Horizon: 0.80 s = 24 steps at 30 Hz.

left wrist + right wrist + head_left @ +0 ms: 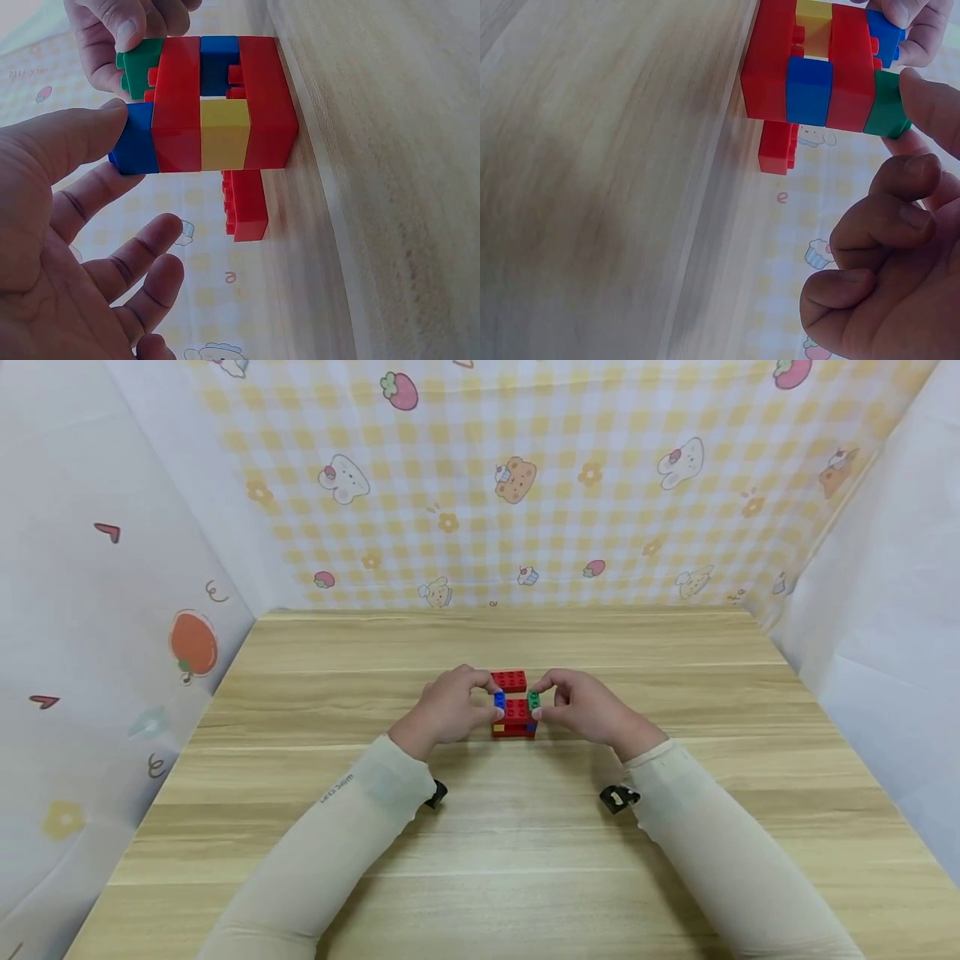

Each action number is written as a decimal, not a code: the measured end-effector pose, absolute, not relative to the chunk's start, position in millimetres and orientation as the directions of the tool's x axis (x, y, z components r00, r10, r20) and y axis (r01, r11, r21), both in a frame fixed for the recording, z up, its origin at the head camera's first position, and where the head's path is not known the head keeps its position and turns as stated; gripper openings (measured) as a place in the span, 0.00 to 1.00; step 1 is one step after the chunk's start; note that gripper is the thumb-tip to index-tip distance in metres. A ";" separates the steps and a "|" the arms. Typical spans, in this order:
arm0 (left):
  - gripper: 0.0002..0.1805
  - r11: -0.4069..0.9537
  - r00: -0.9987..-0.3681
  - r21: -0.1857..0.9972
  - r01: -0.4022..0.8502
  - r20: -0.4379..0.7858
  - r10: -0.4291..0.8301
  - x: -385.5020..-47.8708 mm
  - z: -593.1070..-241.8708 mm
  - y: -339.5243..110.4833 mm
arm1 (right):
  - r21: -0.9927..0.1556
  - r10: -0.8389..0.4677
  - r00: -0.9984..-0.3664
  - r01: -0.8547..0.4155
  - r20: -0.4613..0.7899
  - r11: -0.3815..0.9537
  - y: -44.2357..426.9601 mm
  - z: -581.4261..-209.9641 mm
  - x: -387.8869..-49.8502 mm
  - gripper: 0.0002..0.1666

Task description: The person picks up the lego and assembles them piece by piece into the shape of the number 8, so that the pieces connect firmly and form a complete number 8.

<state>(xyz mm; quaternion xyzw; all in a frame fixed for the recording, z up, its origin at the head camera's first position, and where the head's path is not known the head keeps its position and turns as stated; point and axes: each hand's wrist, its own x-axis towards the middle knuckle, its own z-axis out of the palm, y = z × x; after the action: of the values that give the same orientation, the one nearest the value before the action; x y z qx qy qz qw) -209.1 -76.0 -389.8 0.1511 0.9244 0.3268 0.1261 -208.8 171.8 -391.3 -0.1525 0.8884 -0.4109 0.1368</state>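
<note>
We locate the brick assembly near the middle of the wooden table (510, 860). From the bottom up, we identify a lower red brick (274, 127), a middle layer with a yellow brick (225, 135) at the left and a lower blue brick (808, 90) at the right, and an upper red brick (176, 112). On top, an upper blue brick (139, 142) occupies the left end and a green brick (887, 105) the right end. We see the left hand (450, 702) pinching the upper blue brick between thumb and index finger, remaining fingers apart from the assembly. The right hand (588, 706) pinches the green brick likewise, other fingers curled. A separate red brick (510, 680) lies just behind the assembly.
</note>
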 end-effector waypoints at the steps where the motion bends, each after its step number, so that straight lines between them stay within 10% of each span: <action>1: 0.12 0.741 -0.923 0.642 0.196 -0.133 0.360 -209.0 -390.0 -75.8 | -0.773 -0.384 -0.915 -0.158 -0.119 0.615 171.9 -391.3 -208.8 0.17; 24: 0.29 0.633 -0.919 0.750 0.194 -0.086 0.384 -221.4 -390.8 -94.5 | -0.762 -0.394 -0.911 -0.169 -0.122 0.625 172.5 -390.2 -209.3 0.16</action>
<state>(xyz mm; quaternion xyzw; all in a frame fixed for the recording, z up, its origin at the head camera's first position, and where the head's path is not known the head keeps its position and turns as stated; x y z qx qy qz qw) -221.4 -94.5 -390.8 0.1612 0.8955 0.3972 0.1197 -209.3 172.5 -390.2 -0.1580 0.8905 -0.4031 0.1398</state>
